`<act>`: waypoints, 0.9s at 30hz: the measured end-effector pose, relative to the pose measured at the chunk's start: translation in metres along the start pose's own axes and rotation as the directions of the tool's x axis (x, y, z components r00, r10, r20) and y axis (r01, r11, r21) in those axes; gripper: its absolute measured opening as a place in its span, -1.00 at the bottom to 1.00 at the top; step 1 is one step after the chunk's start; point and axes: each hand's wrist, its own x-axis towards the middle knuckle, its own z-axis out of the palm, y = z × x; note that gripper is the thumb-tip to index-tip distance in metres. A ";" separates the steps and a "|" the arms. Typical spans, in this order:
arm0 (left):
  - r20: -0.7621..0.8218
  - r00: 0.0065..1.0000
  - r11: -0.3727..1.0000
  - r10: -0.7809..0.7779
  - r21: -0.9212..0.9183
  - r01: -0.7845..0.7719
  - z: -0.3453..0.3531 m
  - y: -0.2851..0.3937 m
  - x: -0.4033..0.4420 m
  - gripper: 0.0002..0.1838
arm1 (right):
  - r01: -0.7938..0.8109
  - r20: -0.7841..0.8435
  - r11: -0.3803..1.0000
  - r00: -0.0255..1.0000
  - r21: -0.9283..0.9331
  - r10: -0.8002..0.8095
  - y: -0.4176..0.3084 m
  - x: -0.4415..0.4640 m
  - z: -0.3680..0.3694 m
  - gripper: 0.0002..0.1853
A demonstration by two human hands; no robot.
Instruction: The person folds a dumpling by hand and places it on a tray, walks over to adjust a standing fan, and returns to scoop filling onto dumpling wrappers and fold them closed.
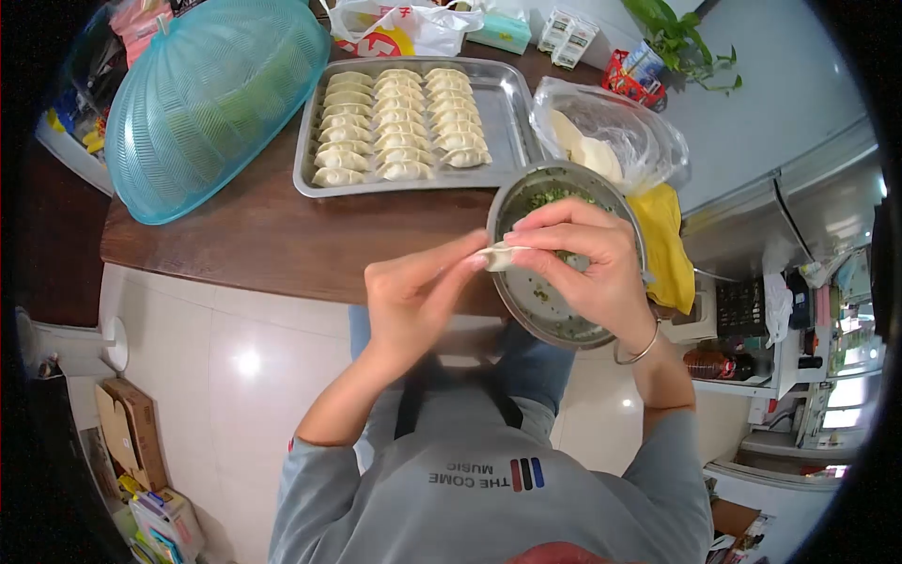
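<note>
A small pale dumpling is pinched between my two hands, over the left rim of a metal bowl. My left hand holds its left end between thumb and fingers. At its right end, my right hand pinches the dough from above the bowl. Green chopped filling shows inside the bowl, partly hidden by my right hand. Behind my hands, a metal tray carries three columns of folded dumplings. Pale dough lies in a clear plastic bag beyond the bowl.
A blue mesh food cover leans at the tray's left on the brown table. Behind the tray are a white plastic bag and a tissue pack. A yellow cloth lies right of the bowl, near a red basket.
</note>
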 end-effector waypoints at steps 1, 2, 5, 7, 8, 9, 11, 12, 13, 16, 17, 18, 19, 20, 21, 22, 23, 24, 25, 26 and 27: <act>-0.051 0.999 1.000 0.014 -0.020 -0.015 -0.004 -0.007 0.003 -0.65 | 0.033 0.003 0.998 0.999 -0.062 -0.033 -0.001 0.013 0.000 -0.87; -0.054 0.998 1.000 0.007 -0.028 -0.008 -0.010 -0.011 0.007 -0.65 | 0.028 0.012 0.997 1.000 -0.066 -0.027 0.003 0.026 -0.001 -0.87; -0.144 0.986 0.996 -0.080 0.016 0.084 -0.033 -0.035 0.015 -0.60 | 0.113 0.065 0.963 0.993 -0.243 -0.100 0.022 0.067 -0.002 -0.90; -0.223 0.972 0.991 -0.078 0.092 0.101 -0.043 -0.051 0.018 -0.69 | 0.156 0.115 0.944 0.985 -0.293 -0.127 0.044 0.090 0.000 -0.92; -0.243 0.967 0.983 -0.082 0.141 0.118 -0.047 -0.057 0.018 -0.72 | 0.205 0.159 0.919 0.974 -0.336 -0.159 0.055 0.099 0.002 -0.92; -0.238 0.967 0.982 -0.095 0.134 0.130 -0.048 -0.062 0.018 -0.72 | 0.208 0.193 0.917 0.970 -0.340 -0.148 0.066 0.107 0.005 -0.91; -0.287 0.952 0.991 -0.108 0.049 0.128 -0.048 -0.069 0.019 -0.76 | 0.168 0.288 0.939 0.955 -0.301 -0.078 0.090 0.118 0.008 -0.91; -0.283 0.952 0.989 -0.119 0.046 0.137 -0.048 -0.071 0.019 -0.76 | 0.133 0.376 0.956 0.926 -0.263 -0.025 0.099 0.121 0.009 -0.91; -0.254 0.960 0.991 -0.116 0.031 0.128 -0.048 -0.071 0.019 -0.77 | 0.125 0.380 0.957 0.925 -0.262 -0.017 0.105 0.124 0.012 -0.91; -0.202 0.971 0.990 -0.125 0.040 0.136 -0.050 -0.072 0.020 -0.79 | 0.027 0.478 0.975 0.874 -0.222 0.084 0.118 0.129 0.019 -0.90; -0.190 0.973 0.989 -0.130 0.044 0.141 -0.051 -0.073 0.018 -0.79 | 0.012 0.506 0.971 0.855 -0.240 0.115 0.124 0.128 0.022 -0.90; -0.177 0.975 0.988 -0.134 0.049 0.145 -0.051 -0.074 0.018 -0.80 | -0.002 0.531 0.966 0.835 -0.259 0.144 0.128 0.127 0.024 -0.91; -0.175 0.975 0.988 -0.137 0.049 0.148 -0.051 -0.074 0.019 -0.80 | -0.006 0.531 0.966 0.834 -0.257 0.146 0.127 0.128 0.024 -0.91; -0.187 0.975 0.989 -0.123 0.064 0.137 -0.050 -0.074 0.021 -0.82 | -0.002 0.531 0.958 0.832 -0.287 0.161 0.125 0.128 0.023 -0.91; -0.198 0.974 0.989 -0.108 0.079 0.125 -0.049 -0.074 0.022 -0.83 | 0.002 0.530 0.949 0.830 -0.317 0.175 0.125 0.128 0.023 -0.92; -0.195 0.975 0.989 -0.109 0.080 0.127 -0.049 -0.073 0.023 -0.83 | -0.001 0.528 0.949 0.830 -0.315 0.177 0.127 0.128 0.023 -0.92; -0.187 0.975 0.987 -0.117 0.086 0.135 -0.049 -0.072 0.023 -0.84 | 0.007 0.526 0.953 0.835 -0.302 0.161 0.130 0.126 0.023 -0.91; -0.178 0.976 0.986 -0.124 0.092 0.142 -0.049 -0.072 0.023 -0.84 | 0.014 0.522 0.957 0.841 -0.289 0.145 0.133 0.125 0.023 -0.89; -0.173 0.977 0.986 -0.123 0.093 0.140 -0.048 -0.071 0.023 -0.84 | 0.011 0.518 0.957 0.843 -0.288 0.147 0.133 0.125 0.022 -0.89; -0.174 0.976 0.985 -0.129 0.088 0.146 -0.048 -0.071 0.024 -0.84 | -0.035 0.528 0.964 0.831 -0.265 0.175 0.132 0.126 0.021 -0.89; -0.175 0.975 0.985 -0.136 0.084 0.152 -0.047 -0.071 0.024 -0.84 | -0.080 0.540 0.967 0.817 -0.241 0.203 0.132 0.127 0.020 -0.89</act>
